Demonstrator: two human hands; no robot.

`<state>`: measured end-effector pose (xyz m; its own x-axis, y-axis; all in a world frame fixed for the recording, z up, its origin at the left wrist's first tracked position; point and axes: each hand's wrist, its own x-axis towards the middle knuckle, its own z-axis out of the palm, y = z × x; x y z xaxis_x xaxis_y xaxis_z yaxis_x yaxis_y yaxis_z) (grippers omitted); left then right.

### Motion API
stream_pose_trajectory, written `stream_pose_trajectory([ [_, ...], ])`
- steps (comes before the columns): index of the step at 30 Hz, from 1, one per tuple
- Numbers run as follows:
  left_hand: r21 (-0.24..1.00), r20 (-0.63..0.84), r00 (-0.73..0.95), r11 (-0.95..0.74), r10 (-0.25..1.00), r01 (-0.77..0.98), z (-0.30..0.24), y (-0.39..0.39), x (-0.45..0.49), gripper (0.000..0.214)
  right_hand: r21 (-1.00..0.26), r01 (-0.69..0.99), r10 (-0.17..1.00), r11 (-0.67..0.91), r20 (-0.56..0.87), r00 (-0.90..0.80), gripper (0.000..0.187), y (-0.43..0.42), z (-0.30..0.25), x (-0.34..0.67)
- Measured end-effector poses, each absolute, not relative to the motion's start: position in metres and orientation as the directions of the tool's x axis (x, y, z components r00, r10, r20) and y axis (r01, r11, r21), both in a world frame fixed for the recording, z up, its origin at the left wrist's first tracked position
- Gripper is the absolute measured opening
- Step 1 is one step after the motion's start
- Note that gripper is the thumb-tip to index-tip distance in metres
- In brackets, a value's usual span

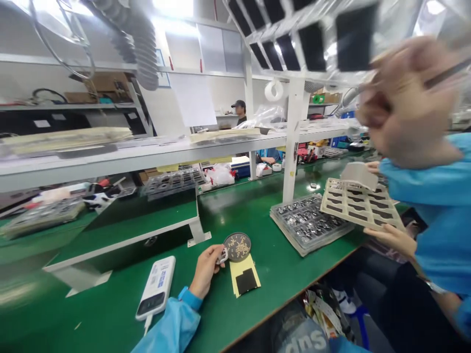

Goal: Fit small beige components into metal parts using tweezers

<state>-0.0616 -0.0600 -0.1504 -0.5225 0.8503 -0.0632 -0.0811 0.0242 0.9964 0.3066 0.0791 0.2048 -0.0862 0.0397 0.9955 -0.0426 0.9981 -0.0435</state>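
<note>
My left hand [208,268], in a light blue sleeve, rests on the green bench with its fingers pinched on a small white part [222,256]. The part touches the rim of a round dark dish [237,246] filled with small pale pieces. Just in front of the dish lies a yellow sheet [243,278] with a black square on it. My right hand [405,100] is raised close to the camera and smeared by motion. Its fingers look curled at the edge of a clear tray [312,41] of black rectangles held overhead.
A white power bank [156,287] with a cable lies left of my hand, beside a white-framed stand [140,230]. A co-worker in blue [441,206] at the right holds a beige slotted tray [358,205] over a stacked parts tray [307,223]. A shelf [147,154] spans the bench.
</note>
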Motion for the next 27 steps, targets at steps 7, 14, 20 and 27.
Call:
stream_pose_trajectory([
  [7,0.992,-0.082,-0.515,0.019,0.854,-0.126,-0.153,-0.060,-0.055,0.056,0.491,0.333,-0.279,0.805,0.809,-0.517,0.016,0.145,0.143,0.229],
  [14,0.991,-0.071,-0.501,0.005,0.863,-0.132,-0.152,-0.060,-0.053,0.055,0.192,0.303,-0.023,0.933,0.874,-0.485,0.021,0.178,0.132,0.181],
  [20,0.991,-0.082,-0.502,0.016,0.861,-0.136,-0.154,-0.059,-0.057,0.053,0.059,0.282,0.049,0.958,0.931,-0.362,0.016,0.213,0.180,0.143],
  [27,0.991,-0.085,-0.516,0.020,0.852,-0.130,-0.153,-0.058,-0.057,0.055,-0.008,0.305,0.137,0.952,0.905,-0.403,0.015,0.263,0.201,0.121],
])
